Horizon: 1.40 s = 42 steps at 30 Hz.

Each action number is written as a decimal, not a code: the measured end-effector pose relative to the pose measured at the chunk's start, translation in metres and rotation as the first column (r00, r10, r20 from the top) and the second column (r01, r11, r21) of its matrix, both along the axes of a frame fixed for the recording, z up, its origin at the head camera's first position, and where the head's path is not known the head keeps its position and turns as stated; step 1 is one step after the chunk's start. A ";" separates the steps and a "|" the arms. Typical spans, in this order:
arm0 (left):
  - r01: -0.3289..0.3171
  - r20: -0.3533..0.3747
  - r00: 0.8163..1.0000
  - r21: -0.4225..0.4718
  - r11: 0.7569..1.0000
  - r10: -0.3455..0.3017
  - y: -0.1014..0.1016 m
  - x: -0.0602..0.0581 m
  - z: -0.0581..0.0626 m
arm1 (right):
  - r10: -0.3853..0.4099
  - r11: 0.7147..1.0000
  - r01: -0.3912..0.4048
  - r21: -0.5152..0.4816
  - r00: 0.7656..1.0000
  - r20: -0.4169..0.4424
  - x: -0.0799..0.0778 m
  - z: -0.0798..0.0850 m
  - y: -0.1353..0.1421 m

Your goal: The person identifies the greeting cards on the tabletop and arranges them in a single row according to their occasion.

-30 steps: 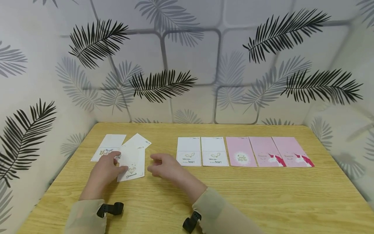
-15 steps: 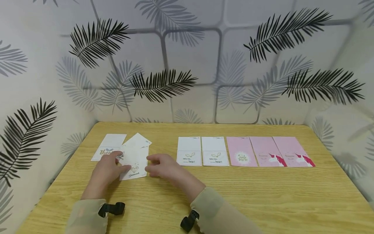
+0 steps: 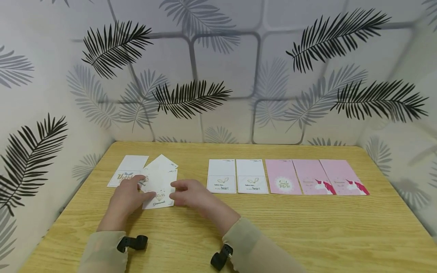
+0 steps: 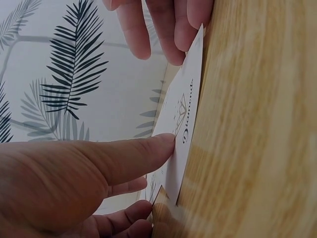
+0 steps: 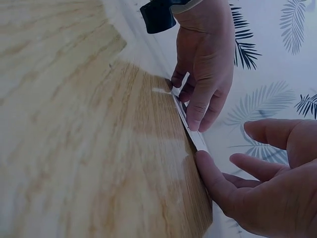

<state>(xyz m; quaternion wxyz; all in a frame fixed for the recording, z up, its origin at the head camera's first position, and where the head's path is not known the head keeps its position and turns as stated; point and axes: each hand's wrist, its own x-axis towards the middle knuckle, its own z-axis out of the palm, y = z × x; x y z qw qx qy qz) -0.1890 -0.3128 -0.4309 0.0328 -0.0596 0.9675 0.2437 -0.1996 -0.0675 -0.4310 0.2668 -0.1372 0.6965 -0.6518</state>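
A white card [image 3: 163, 185] printed with a gold diamond and "Diamonds" lies at the left of the table, partly over another white card [image 3: 159, 163] turned at an angle. My left hand [image 3: 128, 195] grips the top card by its left side, thumb over the print. In the left wrist view, the thumb [image 4: 153, 148] presses on the card's face. At its right edge, my right hand [image 3: 192, 195] touches the card with thumb and finger, the fingers loosely bent. Behind my left hand lies a white card [image 3: 134, 163] with "Thank" lettering, partly covered.
Two white "heart" cards [image 3: 222, 167] [image 3: 250, 167] stand in a row with a pink "Smile More" card [image 3: 280, 170] and two pink unicorn cards [image 3: 307, 170] [image 3: 334, 170] to the right. The wooden table [image 3: 273, 231] meets a leaf-patterned backdrop [image 3: 222, 68] at its far edge.
My left hand and the top diamond card have shifted a little to the right, meeting my right fingers. More of the card beneath shows at the left. My right hand moved slightly left at first.
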 end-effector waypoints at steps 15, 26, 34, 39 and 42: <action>0.002 0.012 1.000 0.007 1.000 -0.002 -0.001 -0.001 -0.002 | -0.033 0.999 0.033 -0.030 0.999 0.002 0.000 -0.003 -0.002; 0.012 0.034 0.999 0.032 0.999 -0.013 0.002 -0.003 0.000 | -0.094 0.996 0.094 0.001 0.995 -0.024 0.001 -0.003 -0.004; 0.016 0.037 0.999 0.047 0.999 -0.017 0.004 -0.002 0.001 | -0.090 0.994 0.093 0.059 0.995 -0.043 0.001 -0.002 -0.006; 0.046 -0.057 0.997 0.045 0.998 -0.043 0.004 -0.002 0.001 | -0.142 0.989 0.143 0.048 0.990 -0.018 0.001 0.001 -0.005; 0.059 -0.099 0.994 0.025 0.998 -0.056 0.004 -0.001 0.000 | -0.201 0.979 0.201 0.034 0.980 -0.005 0.001 0.003 -0.003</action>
